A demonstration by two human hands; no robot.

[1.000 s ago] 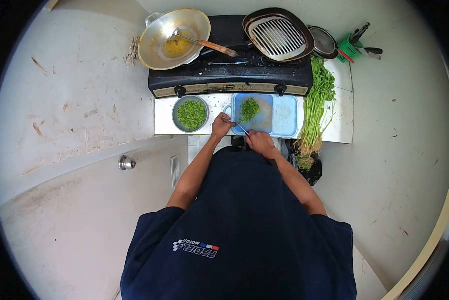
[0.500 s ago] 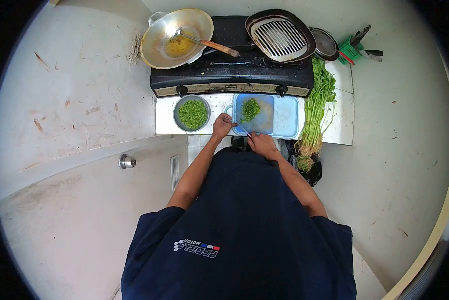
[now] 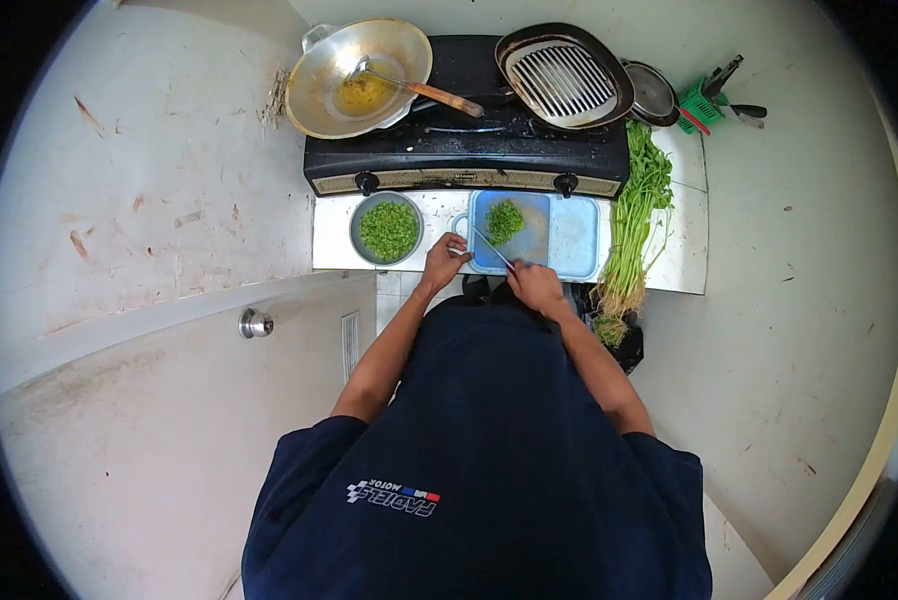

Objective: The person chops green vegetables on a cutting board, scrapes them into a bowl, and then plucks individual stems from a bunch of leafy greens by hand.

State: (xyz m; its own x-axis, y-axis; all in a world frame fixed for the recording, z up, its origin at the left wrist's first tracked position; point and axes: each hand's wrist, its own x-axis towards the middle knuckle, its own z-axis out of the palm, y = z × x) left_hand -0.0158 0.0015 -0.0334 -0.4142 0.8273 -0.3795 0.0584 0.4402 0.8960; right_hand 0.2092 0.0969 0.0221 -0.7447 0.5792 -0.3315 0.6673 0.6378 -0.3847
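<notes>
My right hand (image 3: 536,286) is wrapped round the handle of a knife (image 3: 495,251), whose blade lies slanted over the left part of a blue cutting board (image 3: 574,235). A small heap of chopped greens (image 3: 505,221) rests on the board just beyond the blade. My left hand (image 3: 446,262) is at the board's left edge with its fingers bent; whether anything is between them is too small to tell. To its left stands a grey bowl (image 3: 355,240) filled with chopped greens (image 3: 389,230).
Behind the board is a black stove (image 3: 469,150) with a wok (image 3: 309,95), a wooden-handled ladle (image 3: 449,98) and a grill pan (image 3: 619,100). Long leafy stalks (image 3: 627,240) lie on the right. Farther back are a small pan (image 3: 652,93) and a green basket (image 3: 702,108) with utensils.
My right hand has shifted slightly right, and the knife blade now reaches farther over the board, closer to the heap. My left hand has come slightly down and left, away from the blade.
</notes>
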